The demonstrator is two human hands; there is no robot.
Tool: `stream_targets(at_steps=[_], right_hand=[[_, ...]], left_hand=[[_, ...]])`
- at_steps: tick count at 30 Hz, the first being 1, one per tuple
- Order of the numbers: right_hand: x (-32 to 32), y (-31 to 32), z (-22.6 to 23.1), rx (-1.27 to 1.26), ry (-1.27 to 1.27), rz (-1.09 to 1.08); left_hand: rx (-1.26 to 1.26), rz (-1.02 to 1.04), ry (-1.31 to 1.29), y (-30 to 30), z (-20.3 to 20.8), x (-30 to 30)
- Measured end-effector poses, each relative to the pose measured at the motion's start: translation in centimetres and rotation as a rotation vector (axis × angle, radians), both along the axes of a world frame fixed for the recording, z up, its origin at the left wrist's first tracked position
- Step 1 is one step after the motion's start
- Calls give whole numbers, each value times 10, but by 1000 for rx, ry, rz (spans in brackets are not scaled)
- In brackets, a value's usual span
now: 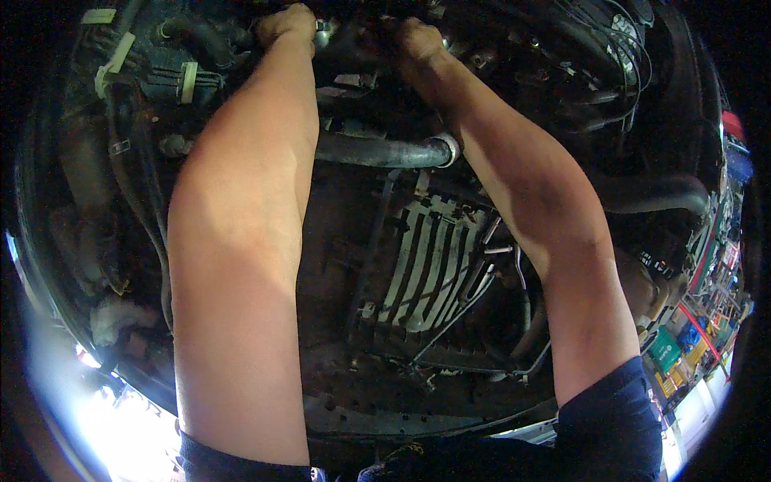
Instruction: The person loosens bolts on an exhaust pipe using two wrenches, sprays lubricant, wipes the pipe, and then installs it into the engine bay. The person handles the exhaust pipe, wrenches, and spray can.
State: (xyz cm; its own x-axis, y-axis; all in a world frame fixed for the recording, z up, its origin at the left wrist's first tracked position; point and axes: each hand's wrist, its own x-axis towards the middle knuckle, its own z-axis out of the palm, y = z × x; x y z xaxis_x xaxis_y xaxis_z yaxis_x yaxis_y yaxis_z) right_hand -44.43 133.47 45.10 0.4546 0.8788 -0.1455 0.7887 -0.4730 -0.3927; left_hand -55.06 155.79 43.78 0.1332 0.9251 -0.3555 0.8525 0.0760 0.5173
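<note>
Both my arms reach forward over a dark engine bay to its far side. My left hand [287,26] is closed at the top of the view, its curled fingers beside a small shiny metal part [322,30]. What it grips, if anything, is hidden. To the right, my right hand [419,38] is bent down among dark engine parts, its fingers lost in shadow. A dark coolant hose [381,152] with a metal clamp [447,150] at its end runs crosswise below the hands, between my forearms.
A ribbed metal unit [434,261] sits nearer me, with thin metal pipes [462,309] beside it. A thick black hose [658,195] curves at the right, below loose wires [630,68]. Pale strips [189,82] mark parts at the left. Colourful goods [683,353] stand beyond the car's right edge.
</note>
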Motion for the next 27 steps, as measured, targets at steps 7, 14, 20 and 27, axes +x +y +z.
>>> stream_targets(at_steps=[7,14,20,27], right_hand=[[-1,9,-2,-75,-172,98],[-1,7,-6,-103,-253,107],[1,10,-10,-93,-211,94],[-7,-4,17,13,-89,75]], left_hand=[[-66,102,4,-14,21,16],[73,285,-215,-62,56,19],[-68,87,-87,-47,49,8],[159,-582,603,13,0,3]])
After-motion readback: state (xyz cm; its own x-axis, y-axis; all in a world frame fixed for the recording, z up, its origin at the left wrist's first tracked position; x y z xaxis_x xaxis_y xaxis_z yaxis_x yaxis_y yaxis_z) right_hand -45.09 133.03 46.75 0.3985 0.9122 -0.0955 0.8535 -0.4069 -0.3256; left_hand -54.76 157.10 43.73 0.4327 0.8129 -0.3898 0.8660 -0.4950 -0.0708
